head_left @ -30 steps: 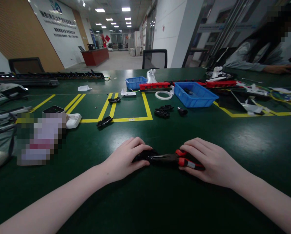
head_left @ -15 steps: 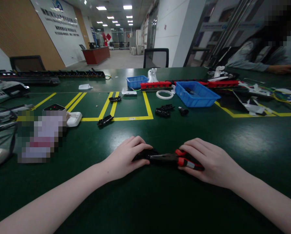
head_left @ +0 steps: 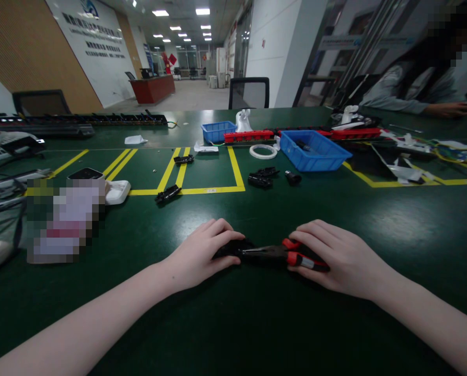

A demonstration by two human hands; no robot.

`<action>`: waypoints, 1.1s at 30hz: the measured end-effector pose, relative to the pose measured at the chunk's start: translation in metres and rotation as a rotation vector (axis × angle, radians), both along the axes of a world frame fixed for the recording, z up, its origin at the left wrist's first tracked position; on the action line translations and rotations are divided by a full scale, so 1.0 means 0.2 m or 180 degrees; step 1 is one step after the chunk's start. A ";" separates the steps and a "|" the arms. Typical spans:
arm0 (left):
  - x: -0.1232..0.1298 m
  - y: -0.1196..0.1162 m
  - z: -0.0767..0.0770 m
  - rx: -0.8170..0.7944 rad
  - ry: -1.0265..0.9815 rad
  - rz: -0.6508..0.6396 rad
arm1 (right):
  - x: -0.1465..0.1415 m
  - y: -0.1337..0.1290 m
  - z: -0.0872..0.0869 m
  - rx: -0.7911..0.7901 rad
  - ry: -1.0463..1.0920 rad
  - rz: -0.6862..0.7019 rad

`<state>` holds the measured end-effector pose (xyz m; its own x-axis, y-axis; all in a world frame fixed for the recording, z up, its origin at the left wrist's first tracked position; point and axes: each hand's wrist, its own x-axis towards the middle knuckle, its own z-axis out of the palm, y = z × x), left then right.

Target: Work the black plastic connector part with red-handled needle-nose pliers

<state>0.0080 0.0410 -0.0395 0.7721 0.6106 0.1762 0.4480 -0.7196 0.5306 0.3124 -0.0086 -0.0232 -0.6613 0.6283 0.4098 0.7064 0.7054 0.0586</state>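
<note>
My left hand [head_left: 208, 250] is closed around a black plastic part [head_left: 230, 249], its thumb and fingers covering much of it. My right hand [head_left: 335, 256] grips the red and black handles of long-nose pliers [head_left: 270, 254]. Their jaws point left and meet the black part at its right end; whether they pinch it or only touch it I cannot tell. Both hands rest low over the dark green table [head_left: 233, 324]. Beyond them lie more black plastic parts, among them one [head_left: 168, 194] on the yellow tape line and another [head_left: 260, 180] farther right.
A blue bin [head_left: 314, 151] with dark pieces inside stands behind the loose parts, beside a roll of white tape [head_left: 263, 152]. Farther back are a smaller blue bin [head_left: 218, 131] and red strips [head_left: 249, 137]. At left lies a white case [head_left: 118, 192]. A co-worker [head_left: 406, 94] sits at far right.
The view has shifted very slightly. The pliers and my right hand sit a touch farther right in the picture; both grips look the same.
</note>
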 end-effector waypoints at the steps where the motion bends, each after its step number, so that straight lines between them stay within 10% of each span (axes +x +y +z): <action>1: 0.00 0.00 0.00 0.0001 0.0011 -0.0008 | 0.00 0.00 0.00 0.0022 -0.0010 0.0011; 33: 0.01 -0.03 0.06 0.0080 0.0182 -0.0175 | -0.05 0.00 -0.03 -0.0048 0.0078 0.0059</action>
